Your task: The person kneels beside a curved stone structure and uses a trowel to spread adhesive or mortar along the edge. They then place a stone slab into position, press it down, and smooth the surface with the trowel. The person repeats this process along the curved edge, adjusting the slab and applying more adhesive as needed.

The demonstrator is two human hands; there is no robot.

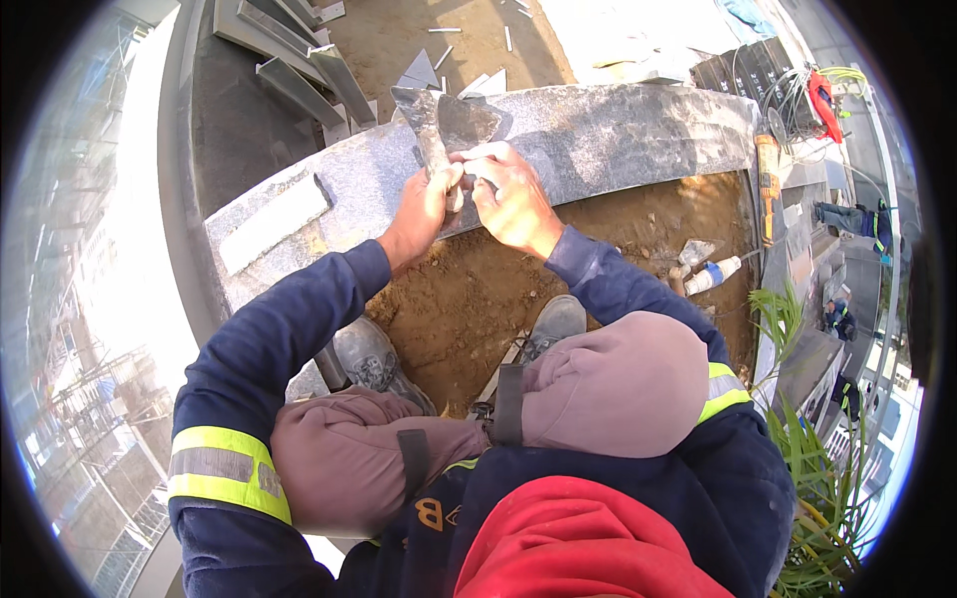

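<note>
My left hand (419,216) is closed on a putty knife (429,135), its worn, mortar-smeared blade pointing away over a speckled grey stone slab (618,140). Close beside it, my right hand (515,194) has its fingers curled around what looks like the handle of a second putty knife. That one's wide dark blade (471,122) lies against or just above the slab, right of the first; I cannot tell whether it touches. Both hands meet over the slab's near edge. My fingers cover most of the two handles.
A pale flat strip (274,224) rests on the slab's left end. Cut stone pieces (319,75) lean beyond it. An orange power tool (768,184) and a white bottle with a blue band (713,275) lie at right. Brown soil (469,299) surrounds my boots; leafy plants (812,498) stand lower right.
</note>
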